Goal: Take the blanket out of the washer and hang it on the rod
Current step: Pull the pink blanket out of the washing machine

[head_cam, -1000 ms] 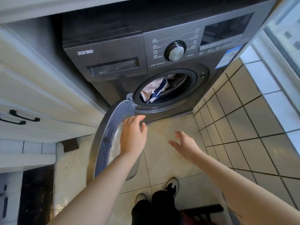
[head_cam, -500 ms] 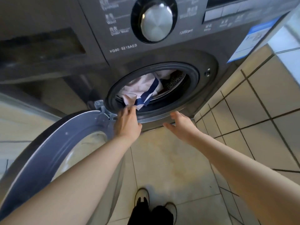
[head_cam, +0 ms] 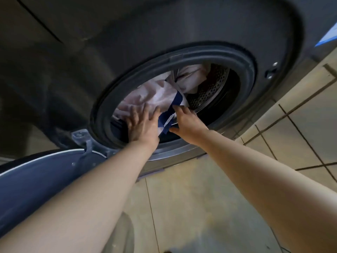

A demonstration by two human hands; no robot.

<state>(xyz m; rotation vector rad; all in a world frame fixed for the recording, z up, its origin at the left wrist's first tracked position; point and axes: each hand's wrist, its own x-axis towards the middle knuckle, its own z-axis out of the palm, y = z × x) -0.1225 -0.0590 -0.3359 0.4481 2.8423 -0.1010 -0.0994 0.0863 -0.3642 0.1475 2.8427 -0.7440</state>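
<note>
Blanket: pale cloth with a dark blue band, bunched in the mouth of the washer. Its blue edge hangs over the lower lip of the opening. It is not yet out.

Nearest the camera, the tan floor runs under both bare forearms. The door stands swung open at lower left, hung on its hinge at the lower left edge of the opening.

Left hand: now at the lower left of the opening. Half a second ago it was only at the lip. Its fingers are spread and straight, laid flat on the pale cloth, with nothing gripped.

Right hand: earlier it hovered short of the washer front, clear of the cloth. It now touches the blue band. Its fingers are extended over the band with the thumb spread below it; no closed grip is seen.

Behind the hands, the cloth fills the left and upper part of the perforated drum, inside the dark rubber seal. The tiled wall stands to the right of the washer.

The camera stands much closer than before; the control dial is out of frame.
</note>
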